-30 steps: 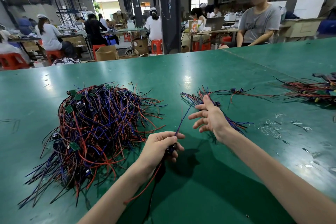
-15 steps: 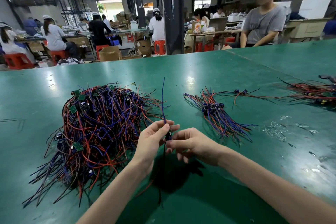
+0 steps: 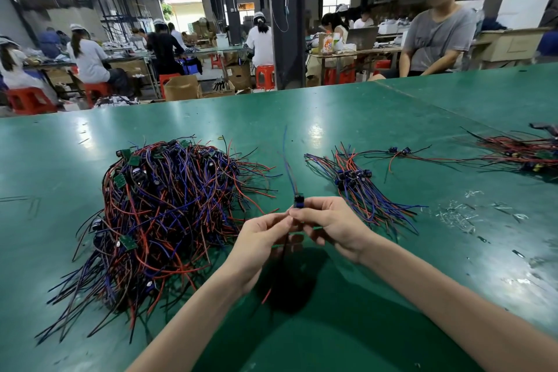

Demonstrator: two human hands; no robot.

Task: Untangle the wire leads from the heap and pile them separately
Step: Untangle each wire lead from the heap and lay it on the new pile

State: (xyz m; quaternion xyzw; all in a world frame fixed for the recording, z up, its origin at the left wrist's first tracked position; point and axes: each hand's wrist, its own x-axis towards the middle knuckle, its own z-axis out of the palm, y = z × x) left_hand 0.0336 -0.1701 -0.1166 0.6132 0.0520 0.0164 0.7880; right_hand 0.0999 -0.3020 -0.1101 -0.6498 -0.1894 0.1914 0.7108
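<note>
One blue, red, black lead [image 3: 298,202]

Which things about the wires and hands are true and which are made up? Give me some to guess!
1. Both hands, the left hand and the right hand, pinch one lead. True.
2. The big heap lies to the right of the hands. False: it lies to their left.
3. A smaller pile lies on the right, apart from the heap. True.
4. The table is red. False: it is green.
</note>
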